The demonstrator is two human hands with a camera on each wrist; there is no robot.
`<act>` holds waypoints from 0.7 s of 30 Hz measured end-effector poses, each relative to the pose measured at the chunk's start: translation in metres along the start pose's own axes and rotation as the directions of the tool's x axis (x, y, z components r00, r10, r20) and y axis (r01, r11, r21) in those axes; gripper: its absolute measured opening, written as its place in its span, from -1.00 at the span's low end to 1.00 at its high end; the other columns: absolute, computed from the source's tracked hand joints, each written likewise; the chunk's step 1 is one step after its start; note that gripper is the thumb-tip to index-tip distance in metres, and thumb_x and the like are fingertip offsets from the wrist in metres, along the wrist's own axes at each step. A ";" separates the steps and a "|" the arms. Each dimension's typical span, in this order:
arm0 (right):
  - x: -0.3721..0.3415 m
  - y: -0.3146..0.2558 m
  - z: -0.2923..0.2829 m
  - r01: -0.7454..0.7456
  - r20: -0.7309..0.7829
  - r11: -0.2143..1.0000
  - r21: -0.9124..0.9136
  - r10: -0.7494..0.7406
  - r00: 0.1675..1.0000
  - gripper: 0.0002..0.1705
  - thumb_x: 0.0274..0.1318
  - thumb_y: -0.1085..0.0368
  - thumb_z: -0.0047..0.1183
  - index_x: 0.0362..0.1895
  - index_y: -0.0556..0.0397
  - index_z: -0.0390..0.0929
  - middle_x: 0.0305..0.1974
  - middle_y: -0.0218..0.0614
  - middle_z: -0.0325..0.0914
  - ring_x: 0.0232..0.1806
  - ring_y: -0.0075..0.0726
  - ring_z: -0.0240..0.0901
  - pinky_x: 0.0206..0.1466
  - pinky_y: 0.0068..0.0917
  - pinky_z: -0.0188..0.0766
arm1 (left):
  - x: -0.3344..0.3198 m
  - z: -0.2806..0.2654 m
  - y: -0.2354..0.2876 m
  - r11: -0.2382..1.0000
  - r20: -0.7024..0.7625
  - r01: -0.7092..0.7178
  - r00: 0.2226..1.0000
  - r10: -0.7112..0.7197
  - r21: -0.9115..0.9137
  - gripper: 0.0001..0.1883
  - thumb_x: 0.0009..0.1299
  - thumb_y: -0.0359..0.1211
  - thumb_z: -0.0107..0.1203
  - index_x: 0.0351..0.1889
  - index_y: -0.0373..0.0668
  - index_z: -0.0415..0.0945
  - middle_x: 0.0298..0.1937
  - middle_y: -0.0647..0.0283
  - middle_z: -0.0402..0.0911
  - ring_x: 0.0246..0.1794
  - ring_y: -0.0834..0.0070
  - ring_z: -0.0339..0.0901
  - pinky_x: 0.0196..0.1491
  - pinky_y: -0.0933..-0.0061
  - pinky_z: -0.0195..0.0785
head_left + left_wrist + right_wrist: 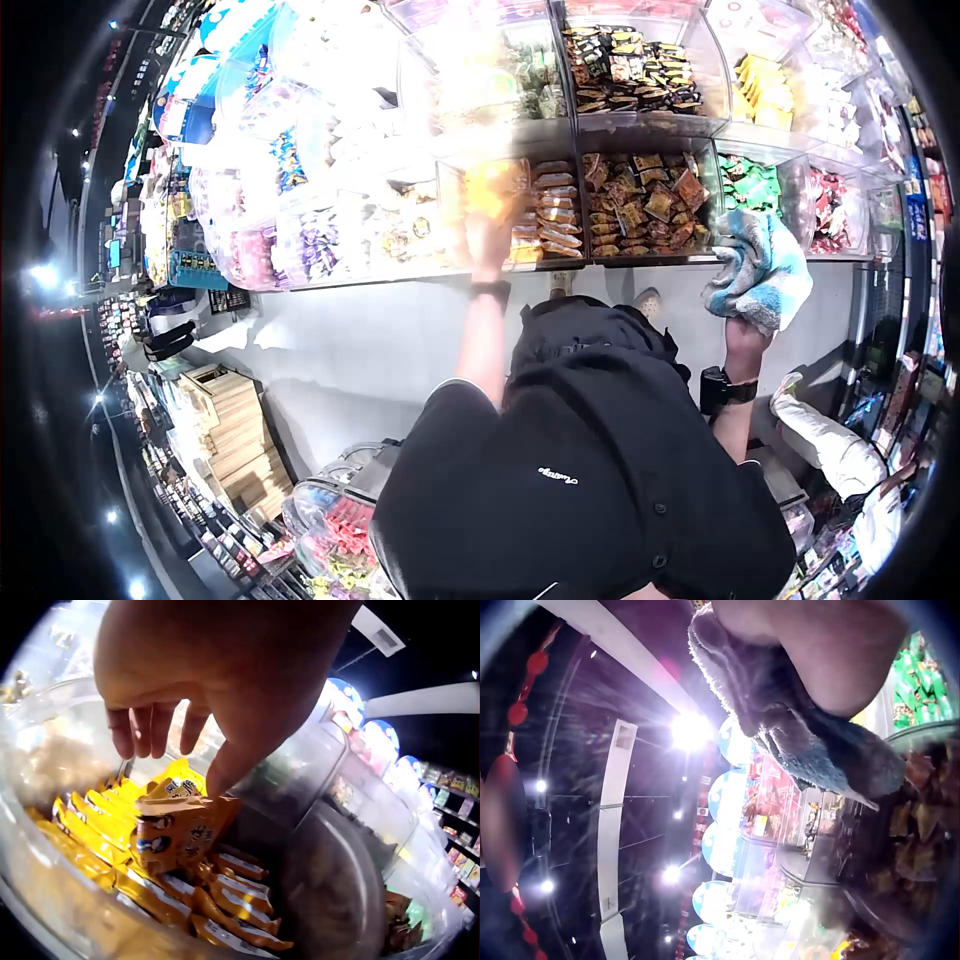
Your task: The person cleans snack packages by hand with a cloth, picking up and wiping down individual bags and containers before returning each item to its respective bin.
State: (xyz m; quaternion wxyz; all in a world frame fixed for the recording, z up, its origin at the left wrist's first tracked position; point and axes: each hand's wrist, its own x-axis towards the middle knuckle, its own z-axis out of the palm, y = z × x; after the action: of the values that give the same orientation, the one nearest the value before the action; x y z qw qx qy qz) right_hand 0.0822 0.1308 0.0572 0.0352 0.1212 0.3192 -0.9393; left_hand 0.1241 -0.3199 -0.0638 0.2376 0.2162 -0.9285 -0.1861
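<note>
In the head view my left hand (487, 240) reaches into a clear bin of yellow and orange packets, partly washed out by glare. Seen from the left wrist, the hand (210, 682) is over the bin with fingers hanging down and apart; the thumb tip meets the top edge of a tilted orange packet (176, 840), and no grip on it shows. Rows of yellow packets (97, 832) lie around it. My right hand (750, 335) holds a bunched blue, grey and white cloth (758, 270) before the bins. The right wrist view shows that hand (825, 645) against the cloth (802, 742), fingertips hidden.
Brown packets (645, 200) and green packets (750, 185) fill bins to the right. Dark packets (635, 70) are in the upper row. A wooden crate stack (235, 435) stands at lower left; a person's pale sleeve (825, 440) shows at lower right.
</note>
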 end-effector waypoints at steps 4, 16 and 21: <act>-0.009 0.038 0.013 -0.023 0.004 0.999 -0.037 0.023 1.000 -0.37 0.22 0.06 -0.04 0.31 0.01 0.17 0.25 -0.26 0.27 0.25 -0.15 0.23 0.29 -0.10 0.20 | 0.023 0.007 -0.019 0.994 0.255 -0.097 0.961 0.108 -0.056 -0.71 0.26 -0.30 0.11 -0.15 -0.30 0.47 -0.34 0.01 0.57 -0.35 0.05 0.52 -0.27 0.14 0.38; -0.061 0.085 0.060 0.144 0.145 -0.032 -0.989 -0.379 0.914 -0.40 -0.03 0.47 0.14 0.17 0.16 0.31 0.09 -0.10 0.41 0.13 -0.17 0.34 0.23 -0.29 0.25 | 0.073 -0.042 0.000 0.609 0.746 0.641 0.655 -0.118 -0.467 -0.69 0.36 -0.25 0.06 -0.05 -0.26 0.45 -0.29 0.20 0.57 -0.37 0.43 0.53 -0.35 0.37 0.40; -0.047 0.111 0.068 0.028 -0.108 0.758 -0.652 -0.129 0.986 -0.41 0.22 0.22 0.00 0.30 0.01 0.16 0.22 -0.24 0.28 0.22 -0.21 0.23 0.26 -0.31 0.24 | 0.094 -0.130 0.079 -0.183 0.763 0.828 0.561 0.323 -0.531 -0.51 0.30 -0.40 0.00 0.19 -0.35 0.21 0.11 0.08 0.47 0.06 0.37 0.49 0.15 0.34 0.38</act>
State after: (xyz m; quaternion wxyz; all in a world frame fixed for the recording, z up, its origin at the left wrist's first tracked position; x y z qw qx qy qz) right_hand 0.1301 0.0005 0.0553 0.0118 0.1565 0.6303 -0.7604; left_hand 0.0927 -0.3310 0.1115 -0.1378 0.0957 -0.3703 -0.9136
